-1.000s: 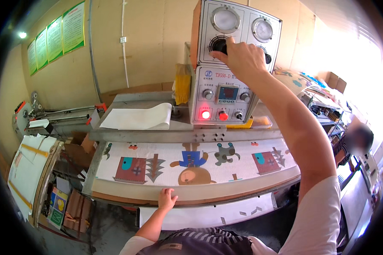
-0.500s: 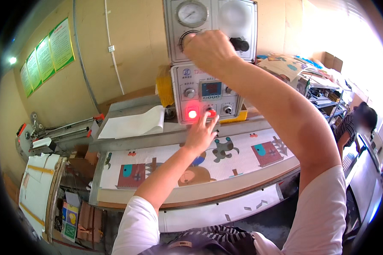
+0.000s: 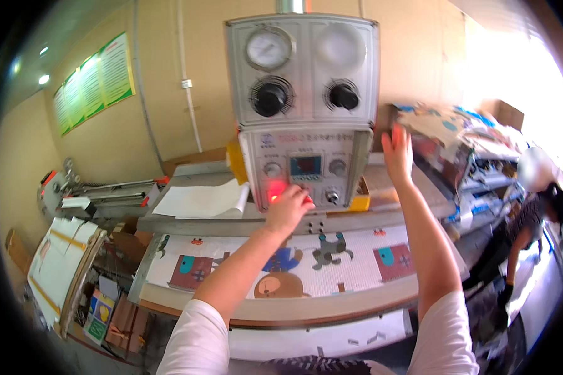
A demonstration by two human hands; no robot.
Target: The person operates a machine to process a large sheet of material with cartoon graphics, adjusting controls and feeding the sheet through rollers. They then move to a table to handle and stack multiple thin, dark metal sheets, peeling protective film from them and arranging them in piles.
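Off the upper-centre dial now with right hand, empty, unclenched; leaving only left hand at mid-frame red button; cannot tell if pinching.

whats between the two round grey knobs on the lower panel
In the head view, a small dark screen sits between the left grey knob and the right grey knob; the left hand is lower down.

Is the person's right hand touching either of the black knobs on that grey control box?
Apart. The head view shows the right hand beyond the right edge of the control box, clear of both black knobs.
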